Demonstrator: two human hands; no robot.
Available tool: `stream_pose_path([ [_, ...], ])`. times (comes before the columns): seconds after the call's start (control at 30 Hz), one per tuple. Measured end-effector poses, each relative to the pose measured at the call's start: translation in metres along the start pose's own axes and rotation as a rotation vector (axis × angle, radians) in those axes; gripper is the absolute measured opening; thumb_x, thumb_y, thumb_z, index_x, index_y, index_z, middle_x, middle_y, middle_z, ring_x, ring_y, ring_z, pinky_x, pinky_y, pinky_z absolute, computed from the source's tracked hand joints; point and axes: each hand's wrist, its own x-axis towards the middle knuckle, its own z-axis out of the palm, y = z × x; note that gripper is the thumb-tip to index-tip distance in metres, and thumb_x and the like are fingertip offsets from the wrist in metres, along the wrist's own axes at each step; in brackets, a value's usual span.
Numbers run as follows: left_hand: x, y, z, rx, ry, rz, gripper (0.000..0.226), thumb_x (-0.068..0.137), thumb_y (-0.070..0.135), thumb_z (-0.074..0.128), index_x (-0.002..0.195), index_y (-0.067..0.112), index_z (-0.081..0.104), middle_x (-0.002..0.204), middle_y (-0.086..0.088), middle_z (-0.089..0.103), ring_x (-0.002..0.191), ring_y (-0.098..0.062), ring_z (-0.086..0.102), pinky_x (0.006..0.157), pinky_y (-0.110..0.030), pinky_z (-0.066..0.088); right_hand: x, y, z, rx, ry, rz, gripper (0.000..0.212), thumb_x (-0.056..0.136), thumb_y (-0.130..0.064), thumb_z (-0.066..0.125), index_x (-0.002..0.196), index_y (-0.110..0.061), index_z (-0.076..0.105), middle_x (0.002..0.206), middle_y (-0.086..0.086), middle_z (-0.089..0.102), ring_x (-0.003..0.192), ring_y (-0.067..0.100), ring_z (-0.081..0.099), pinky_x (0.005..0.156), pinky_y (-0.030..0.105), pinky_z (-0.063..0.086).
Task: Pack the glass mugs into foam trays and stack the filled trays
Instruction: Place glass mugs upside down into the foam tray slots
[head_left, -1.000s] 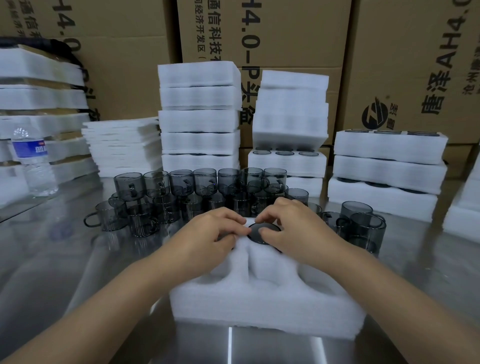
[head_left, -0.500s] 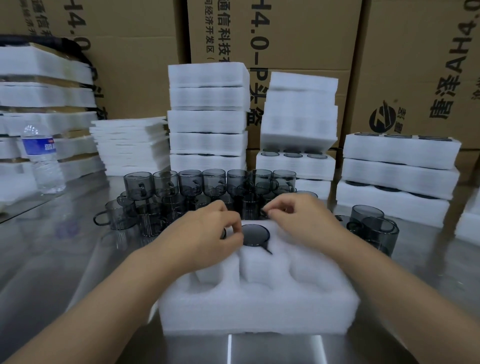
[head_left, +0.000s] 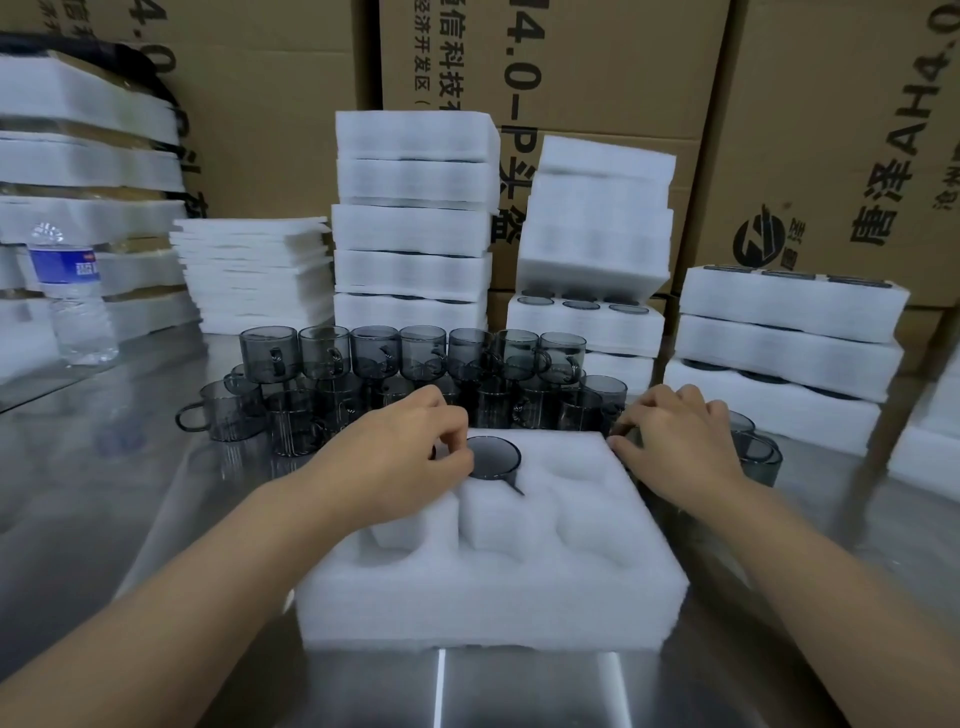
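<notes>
a white foam tray lies on the steel bench in front of the person, with one grey glass mug sunk into its far middle pocket, rim up. the left hand sits over the far left pocket with its fingers curled tight, thumb and forefinger meeting just beside the mug's rim; a dark sliver shows under them (i cannot tell whether it is gripped). the right hand is loosely curled at the tray's far right corner, thumb tip against the foam, nothing seen in its grasp. just behind the tray stand the loose mugs, two rows deep. behind those rise stacks of filled trays, then cardboard boxes. a water bottle stands far left.
</notes>
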Motion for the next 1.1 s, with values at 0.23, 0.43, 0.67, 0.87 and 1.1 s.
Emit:
stream_pose_path([
  [0.23,0.001,-0.003,0.001,-0.019,0.009,-0.001,0.023,0.089,0.041,0.051,0.068,0.033,0.047,0.088,0.017,0.045,0.071,-0.002,0.049,0.068,-0.026,0.042,-0.002,0.0,-0.002,0.003,0.024,-0.032,0.023,0.094,-0.041,0.047,0.108,-0.032,0.063,0.126,-0.006,0.049,0.115,0.019,0.036,0.091,0.036,0.025],
  [0.43,0.001,-0.005,0.003,-0.048,0.041,0.002,0.022,0.087,0.04,0.053,0.067,0.033,0.049,0.088,0.02,0.045,0.07,-0.002,0.049,0.067,-0.026,0.043,-0.002,-0.004,-0.014,0.054,0.18,0.006,0.021,0.094,-0.033,0.05,0.106,-0.025,0.065,0.121,-0.004,0.053,0.114,0.021,0.037,0.09,0.035,0.022],
  [0.67,0.0,-0.002,0.002,0.01,0.095,0.101,0.014,0.088,0.033,0.054,0.074,0.032,0.054,0.088,0.017,0.049,0.089,0.005,0.04,0.075,-0.02,0.035,-0.014,-0.027,-0.044,0.279,0.47,-0.102,0.013,0.088,-0.026,0.064,0.096,-0.018,0.07,0.108,-0.001,0.061,0.105,0.027,0.046,0.082,0.03,0.017],
  [0.87,0.0,-0.001,0.002,-0.188,0.166,0.053,0.061,0.08,0.041,0.054,0.137,0.043,0.033,0.101,0.024,0.049,0.087,0.002,0.047,0.077,-0.02,0.043,-0.033,-0.059,-0.051,0.428,0.534,-0.273,0.013,0.087,-0.029,0.062,0.091,-0.021,0.071,0.096,-0.006,0.063,0.097,0.023,0.052,0.084,0.03,0.022],
  [1.1,0.002,-0.005,0.006,-0.292,0.169,0.048,0.086,0.076,0.048,0.06,0.135,0.06,-0.001,0.102,0.026,0.051,0.088,0.003,0.046,0.067,-0.014,0.04,-0.04,-0.068,-0.043,0.5,0.463,-0.36,0.015,0.085,-0.027,0.062,0.094,-0.02,0.072,0.097,-0.005,0.062,0.097,0.021,0.056,0.087,0.03,0.028],
])
